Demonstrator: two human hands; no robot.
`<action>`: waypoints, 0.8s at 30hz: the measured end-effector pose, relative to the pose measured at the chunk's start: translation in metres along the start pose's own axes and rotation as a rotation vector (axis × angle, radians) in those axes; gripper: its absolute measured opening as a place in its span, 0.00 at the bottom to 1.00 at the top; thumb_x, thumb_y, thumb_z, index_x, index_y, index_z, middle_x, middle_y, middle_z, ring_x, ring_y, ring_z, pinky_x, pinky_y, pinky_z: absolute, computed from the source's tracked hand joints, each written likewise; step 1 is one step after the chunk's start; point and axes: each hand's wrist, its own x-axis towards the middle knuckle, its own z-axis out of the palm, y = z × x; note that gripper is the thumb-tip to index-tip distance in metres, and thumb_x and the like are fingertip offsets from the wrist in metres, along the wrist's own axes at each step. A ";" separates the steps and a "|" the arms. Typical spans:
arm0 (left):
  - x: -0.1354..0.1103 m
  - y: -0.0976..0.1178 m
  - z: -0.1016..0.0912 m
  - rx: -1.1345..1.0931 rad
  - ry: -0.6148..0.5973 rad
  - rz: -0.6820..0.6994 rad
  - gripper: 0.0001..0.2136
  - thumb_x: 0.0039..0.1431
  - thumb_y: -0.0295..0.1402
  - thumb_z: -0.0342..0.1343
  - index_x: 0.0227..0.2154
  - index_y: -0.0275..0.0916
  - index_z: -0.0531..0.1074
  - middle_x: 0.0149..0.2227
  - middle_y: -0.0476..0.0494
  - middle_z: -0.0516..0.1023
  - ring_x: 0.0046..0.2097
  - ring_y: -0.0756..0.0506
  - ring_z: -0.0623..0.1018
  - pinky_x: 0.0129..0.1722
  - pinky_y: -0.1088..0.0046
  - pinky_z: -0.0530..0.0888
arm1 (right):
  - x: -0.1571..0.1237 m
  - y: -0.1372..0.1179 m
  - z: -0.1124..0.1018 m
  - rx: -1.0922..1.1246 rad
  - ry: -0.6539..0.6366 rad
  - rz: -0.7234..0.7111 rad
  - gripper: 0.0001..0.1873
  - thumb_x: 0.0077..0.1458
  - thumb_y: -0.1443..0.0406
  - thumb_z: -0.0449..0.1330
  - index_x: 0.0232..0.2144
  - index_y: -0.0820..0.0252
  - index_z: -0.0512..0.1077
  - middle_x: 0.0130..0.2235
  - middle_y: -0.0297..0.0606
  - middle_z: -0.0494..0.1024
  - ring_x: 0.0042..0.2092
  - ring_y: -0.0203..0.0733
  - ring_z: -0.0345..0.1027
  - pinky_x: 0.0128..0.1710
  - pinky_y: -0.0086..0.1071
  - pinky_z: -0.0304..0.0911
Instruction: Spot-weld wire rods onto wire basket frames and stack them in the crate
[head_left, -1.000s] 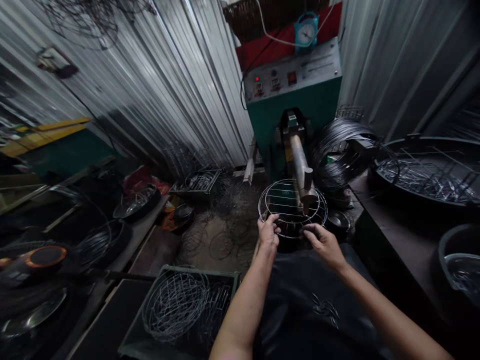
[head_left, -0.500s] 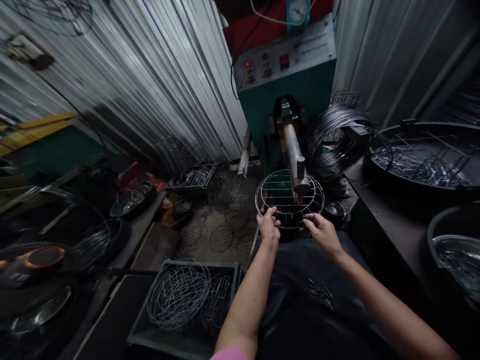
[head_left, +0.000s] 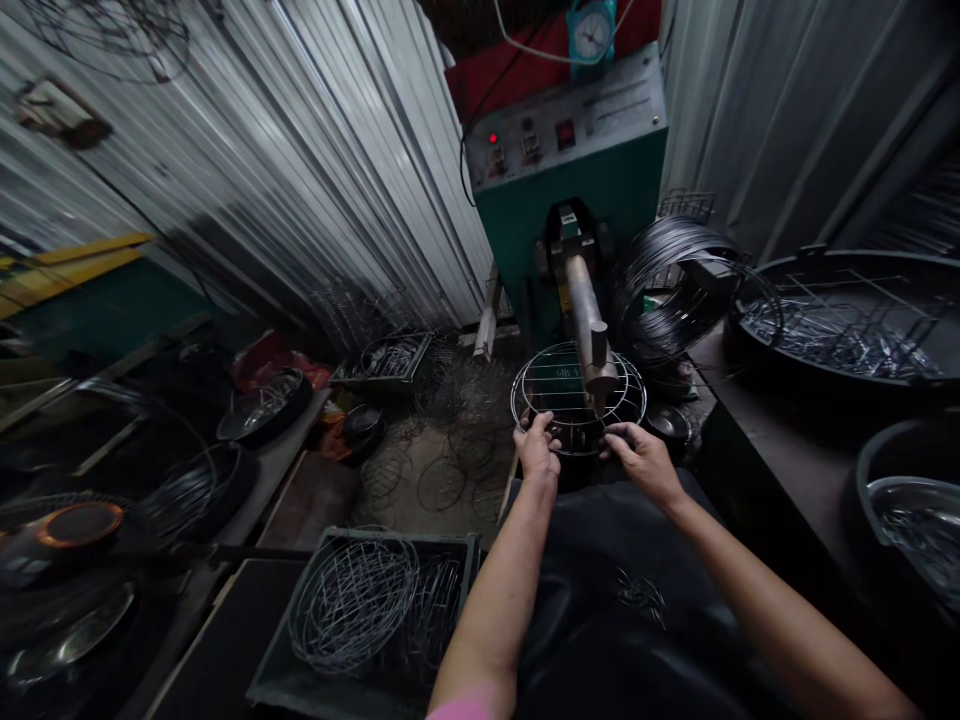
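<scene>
A round wire rack (head_left: 547,378) lies flat under the metal arm (head_left: 589,325) of a green welding machine (head_left: 577,170). My left hand (head_left: 538,449) grips the rack's near rim on the left side, fingers closed on the wire. At the near rim on the right, my right hand (head_left: 637,458) pinches the wire in the same way. The arm's tip presses down near the rack's right half. A dark apron covers my lap below both forearms.
A crate of finished wire baskets (head_left: 360,600) stands at lower left. A coil of dark wire (head_left: 671,285) hangs right of the machine. A large black tray of wire pieces (head_left: 847,320) sits at right. Loose wire rings litter the floor (head_left: 442,470). Corrugated metal walls surround.
The view has shifted slightly. Both hands stay on the rack's near rim and the rack remains under the machine arm.
</scene>
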 end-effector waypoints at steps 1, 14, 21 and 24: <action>0.001 0.000 0.001 -0.001 0.001 -0.004 0.25 0.30 0.32 0.66 0.28 0.41 0.54 0.20 0.61 0.55 0.17 0.60 0.53 0.15 0.82 0.49 | 0.001 0.000 0.000 -0.004 0.002 -0.006 0.19 0.50 0.51 0.57 0.33 0.61 0.70 0.25 0.37 0.76 0.26 0.40 0.71 0.30 0.33 0.66; 0.006 -0.006 0.001 0.043 0.088 -0.048 0.21 0.33 0.31 0.65 0.24 0.39 0.54 0.18 0.61 0.54 0.16 0.60 0.52 0.13 0.83 0.48 | 0.003 0.003 0.002 -0.098 0.034 -0.045 0.16 0.51 0.55 0.54 0.33 0.61 0.70 0.22 0.35 0.75 0.24 0.38 0.70 0.29 0.31 0.64; -0.002 0.000 0.003 0.136 0.116 -0.007 0.13 0.47 0.28 0.59 0.24 0.38 0.56 0.19 0.58 0.56 0.16 0.60 0.53 0.14 0.83 0.50 | 0.009 0.002 0.004 -0.221 0.033 -0.119 0.12 0.53 0.59 0.51 0.32 0.60 0.70 0.24 0.35 0.75 0.25 0.40 0.70 0.28 0.32 0.65; -0.021 0.010 -0.001 0.269 -0.009 -0.012 0.11 0.54 0.29 0.55 0.23 0.37 0.57 0.18 0.57 0.56 0.17 0.59 0.54 0.15 0.83 0.52 | -0.005 -0.003 0.002 -0.274 0.068 -0.189 0.13 0.56 0.61 0.48 0.38 0.58 0.69 0.36 0.40 0.77 0.37 0.46 0.72 0.39 0.37 0.66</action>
